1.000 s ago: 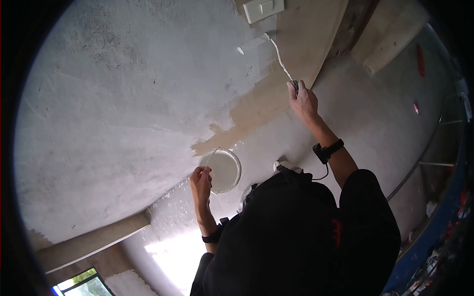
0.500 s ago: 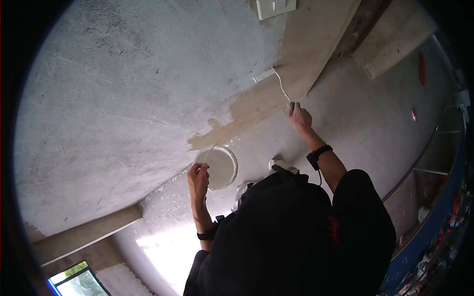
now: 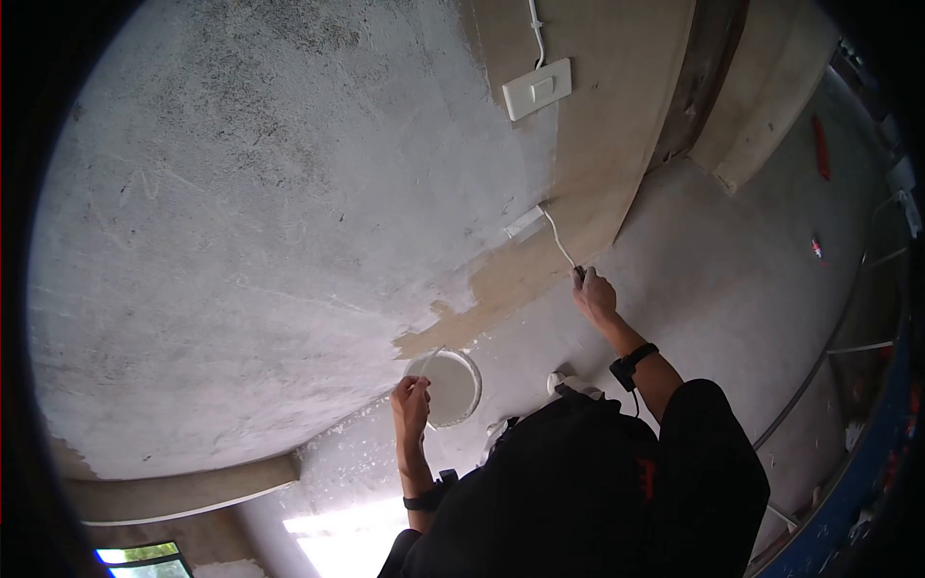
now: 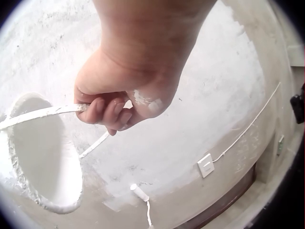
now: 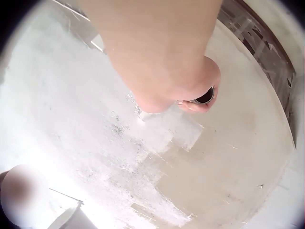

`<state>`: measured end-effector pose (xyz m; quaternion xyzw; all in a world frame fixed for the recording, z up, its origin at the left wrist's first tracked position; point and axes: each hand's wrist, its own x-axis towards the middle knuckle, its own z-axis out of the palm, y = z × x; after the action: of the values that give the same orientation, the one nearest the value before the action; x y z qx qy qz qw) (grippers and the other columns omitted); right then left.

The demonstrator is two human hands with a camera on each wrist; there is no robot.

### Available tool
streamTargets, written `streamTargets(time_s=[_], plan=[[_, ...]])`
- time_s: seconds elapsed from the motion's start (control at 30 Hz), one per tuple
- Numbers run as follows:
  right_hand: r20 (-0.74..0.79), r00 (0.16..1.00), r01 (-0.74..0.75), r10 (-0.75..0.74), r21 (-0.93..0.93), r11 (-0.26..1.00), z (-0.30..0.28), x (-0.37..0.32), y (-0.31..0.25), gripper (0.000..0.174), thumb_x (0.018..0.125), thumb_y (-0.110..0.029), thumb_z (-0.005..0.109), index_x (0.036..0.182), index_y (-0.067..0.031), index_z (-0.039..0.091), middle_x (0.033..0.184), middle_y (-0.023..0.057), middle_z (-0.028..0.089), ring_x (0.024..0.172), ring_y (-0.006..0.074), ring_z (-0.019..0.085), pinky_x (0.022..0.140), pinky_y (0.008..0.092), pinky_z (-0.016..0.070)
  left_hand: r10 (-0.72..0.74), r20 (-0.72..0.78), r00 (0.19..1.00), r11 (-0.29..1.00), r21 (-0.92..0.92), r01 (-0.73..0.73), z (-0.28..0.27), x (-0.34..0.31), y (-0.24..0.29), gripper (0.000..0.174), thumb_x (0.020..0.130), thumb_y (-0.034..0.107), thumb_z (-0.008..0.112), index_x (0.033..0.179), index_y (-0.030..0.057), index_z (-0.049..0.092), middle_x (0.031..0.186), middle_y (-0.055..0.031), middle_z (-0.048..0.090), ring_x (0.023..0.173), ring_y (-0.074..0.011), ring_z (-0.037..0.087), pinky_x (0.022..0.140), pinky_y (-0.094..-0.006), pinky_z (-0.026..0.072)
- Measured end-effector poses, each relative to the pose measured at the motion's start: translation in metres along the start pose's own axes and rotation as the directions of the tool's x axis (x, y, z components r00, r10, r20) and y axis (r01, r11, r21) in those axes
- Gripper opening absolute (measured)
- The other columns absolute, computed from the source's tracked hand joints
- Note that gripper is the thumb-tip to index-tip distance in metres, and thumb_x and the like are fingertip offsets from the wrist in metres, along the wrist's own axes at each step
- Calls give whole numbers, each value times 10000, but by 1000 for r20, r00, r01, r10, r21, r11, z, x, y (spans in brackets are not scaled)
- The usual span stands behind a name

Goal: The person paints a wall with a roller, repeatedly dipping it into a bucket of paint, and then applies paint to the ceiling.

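My right hand (image 3: pixel 595 296) grips the dark handle of a paint roller. The roller's sleeve (image 3: pixel 526 223) lies against the wall, over the border between white paint and bare beige (image 3: pixel 462 318). Up close in the right wrist view, the fingers curl round the handle's open end (image 5: pixel 206 97), while the forearm and hand hide most of the roller. My left hand (image 4: pixel 114 105) holds the white bail (image 4: pixel 43 114) of a paint bucket (image 3: pixel 476 380) in curled fingers. Pale paint shows inside the bucket, and its rim is caked white. White smears mark the left palm.
A white light switch (image 3: pixel 537 89) with a cable sits on the wall above the roller. Paint spatter dots the floor at the wall's foot. A red object (image 3: pixel 820 147) lies at far right, near a blue edge (image 3: pixel 819 530). My shoe (image 3: pixel 557 382) is beside the bucket.
The roller has moved down the wall, farther from the switch, with my right hand lowering along with it. My left hand keeps its hold on the bail. The head view has shifted slightly.
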<state>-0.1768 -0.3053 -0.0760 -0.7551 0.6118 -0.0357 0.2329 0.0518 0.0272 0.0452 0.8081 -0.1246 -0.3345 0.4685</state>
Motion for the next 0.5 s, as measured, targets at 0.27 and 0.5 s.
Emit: streamTargets(time_s=[0.27, 0.5], plan=[[-287, 935, 283, -208, 251, 926, -91, -18, -46, 429, 990, -467, 462, 978, -40, 512, 823, 260, 667, 814, 444, 656, 702, 526, 520, 25, 16, 1000, 1000, -5, -25, 6, 3, 3, 227, 927, 212, 580, 855, 2, 630, 575, 4, 506, 477, -61, 444, 433, -237, 335], [-303, 935, 260, -183, 239, 936, -130, -21, -72, 450, 994, -468, 452, 967, -30, 552, 824, 251, 669, 808, 467, 643, 701, 543, 503, 28, -30, 999, 995, 92, -25, 3, -2, 8, 246, 905, 218, 591, 866, -18, 650, 618, -34, 561, 574, -102, 509, 537, -278, 396]])
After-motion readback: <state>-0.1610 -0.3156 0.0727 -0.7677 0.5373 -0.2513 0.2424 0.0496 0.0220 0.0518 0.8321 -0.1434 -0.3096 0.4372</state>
